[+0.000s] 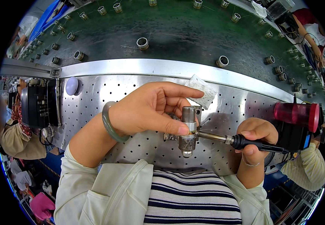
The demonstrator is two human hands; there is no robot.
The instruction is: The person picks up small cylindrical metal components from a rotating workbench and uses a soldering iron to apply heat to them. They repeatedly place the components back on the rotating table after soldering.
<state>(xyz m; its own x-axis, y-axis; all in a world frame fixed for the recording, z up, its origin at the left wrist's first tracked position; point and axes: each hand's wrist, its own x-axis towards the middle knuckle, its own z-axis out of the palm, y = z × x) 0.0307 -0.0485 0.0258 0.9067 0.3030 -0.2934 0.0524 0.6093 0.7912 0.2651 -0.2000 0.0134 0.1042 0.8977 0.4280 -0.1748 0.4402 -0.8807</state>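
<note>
My left hand [147, 107], a grey-green bangle at its wrist, is closed around a small metal ring part [192, 126] on an upright metal post fixture [188, 113]. Its thumb presses the near side, and the index finger points out to the right. In my right hand [259, 135] is a soldering iron [241, 141] with a black handle. The iron's tip reaches left to the ring, right beside my left thumb. A thin wire shows near the tip. Some of the fixture's base [170, 136] is hidden behind my left hand.
Behind the perforated metal worktop [83, 120] runs a green conveyor belt [185, 37] with several metal rings. A greyish pad [204, 93] lies past my left hand. At left sits a lilac egg-shaped object [72, 86]; at right, a red translucent cylinder [295, 116]. Other people work at both sides.
</note>
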